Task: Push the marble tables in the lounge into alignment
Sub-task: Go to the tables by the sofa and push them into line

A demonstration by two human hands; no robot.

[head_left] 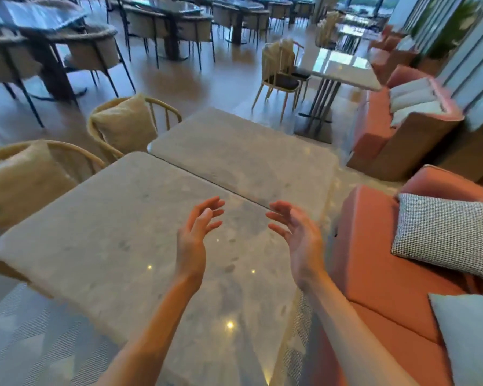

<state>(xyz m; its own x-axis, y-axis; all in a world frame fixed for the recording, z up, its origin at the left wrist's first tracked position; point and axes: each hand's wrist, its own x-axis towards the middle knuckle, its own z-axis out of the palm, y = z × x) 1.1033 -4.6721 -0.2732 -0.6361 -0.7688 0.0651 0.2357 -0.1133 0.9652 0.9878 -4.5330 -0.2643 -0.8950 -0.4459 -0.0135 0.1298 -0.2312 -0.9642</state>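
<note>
Two bare forearms rise from the lower edge of the frame, no sleeves, watch or bracelets on them. The left hand [197, 232] and right hand [297, 235] wear no gloves or rings.

- A near marble tabletop [101, 232] is seen in the foreground: grey-beige, glossy, rectangular with rounded corners, dotted with reflected light points.
- A far marble tabletop [243, 151] of the same stone and shape is set just beyond it.
- The two are parted by a narrow dark seam, and the far one is offset to the right, so their side edges are not lined up.
</note>
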